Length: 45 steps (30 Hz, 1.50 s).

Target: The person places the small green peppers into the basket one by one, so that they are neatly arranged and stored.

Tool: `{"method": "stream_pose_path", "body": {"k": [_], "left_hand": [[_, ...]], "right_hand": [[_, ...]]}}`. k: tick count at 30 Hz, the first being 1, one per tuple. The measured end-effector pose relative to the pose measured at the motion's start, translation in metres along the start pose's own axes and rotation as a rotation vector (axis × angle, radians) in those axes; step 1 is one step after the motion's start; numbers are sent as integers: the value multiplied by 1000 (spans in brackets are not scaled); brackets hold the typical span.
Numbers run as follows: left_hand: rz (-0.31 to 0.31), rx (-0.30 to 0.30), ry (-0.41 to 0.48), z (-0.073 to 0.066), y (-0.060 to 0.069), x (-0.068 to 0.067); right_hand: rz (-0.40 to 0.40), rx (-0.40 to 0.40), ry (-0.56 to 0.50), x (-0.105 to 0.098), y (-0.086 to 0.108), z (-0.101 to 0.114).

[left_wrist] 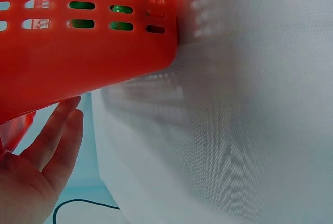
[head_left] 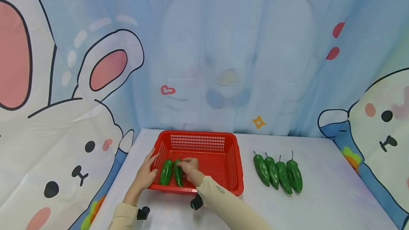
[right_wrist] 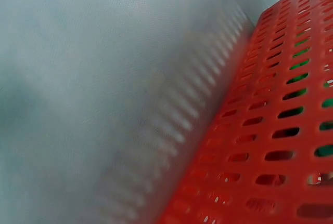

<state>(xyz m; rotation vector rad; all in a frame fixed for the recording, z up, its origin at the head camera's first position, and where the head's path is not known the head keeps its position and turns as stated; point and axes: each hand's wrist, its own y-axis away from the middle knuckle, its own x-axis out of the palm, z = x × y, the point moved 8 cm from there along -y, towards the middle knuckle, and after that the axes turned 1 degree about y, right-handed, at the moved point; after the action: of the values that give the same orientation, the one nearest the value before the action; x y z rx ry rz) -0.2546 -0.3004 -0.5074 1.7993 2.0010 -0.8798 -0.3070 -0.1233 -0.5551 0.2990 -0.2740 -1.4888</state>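
A red plastic basket [head_left: 236, 162] with slotted walls stands on the white table. Inside, at its left end, a green pepper [head_left: 166, 172] lies beside a slimmer green pepper [head_left: 178, 176]. My right hand [head_left: 191, 170] reaches over the front rim and pinches the slimmer one near its upper part. At the basket's left side, my left hand [head_left: 146, 174] rests against the rim, its fingers [left_wrist: 61, 143] fairly straight along the outside in the left wrist view. The right wrist view shows the basket's slotted wall [right_wrist: 270, 130] but not the hand.
Several green peppers [head_left: 282, 176] lie side by side on the table [head_left: 332, 180], right of the basket, stems pointing away. Behind the table hangs a blue curtain [head_left: 204, 45] with cartoon animals printed on it.
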Motion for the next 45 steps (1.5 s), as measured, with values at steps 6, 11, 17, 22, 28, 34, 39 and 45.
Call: {"method": "stream_pose_path", "body": {"k": [6,11,17,22,28,34,39,45], "left_hand": [[-10,11,1,1,0,1],[-7,-2,9,3,-1,2],[6,-18,1,4,-1,2],[13,-15,-10,3,-2,3],[14,-8,-14,2,-2,1],[33,-23,-14,1,2,4],[30,-18,-18,-2,4,2],[31,3,-27,-6,4,1]], "right_hand": [[0,-23,35,4,-2,0],[-34,-36,49,7,-6,-1],[-79,-53,87,8,-7,-2],[-99,-53,112,6,-7,-2],[-111,-68,145,2,-7,4],[-100,-78,123,-13,-1,17],[-38,-57,85,-23,5,30],[12,-68,57,-36,10,48]]}}
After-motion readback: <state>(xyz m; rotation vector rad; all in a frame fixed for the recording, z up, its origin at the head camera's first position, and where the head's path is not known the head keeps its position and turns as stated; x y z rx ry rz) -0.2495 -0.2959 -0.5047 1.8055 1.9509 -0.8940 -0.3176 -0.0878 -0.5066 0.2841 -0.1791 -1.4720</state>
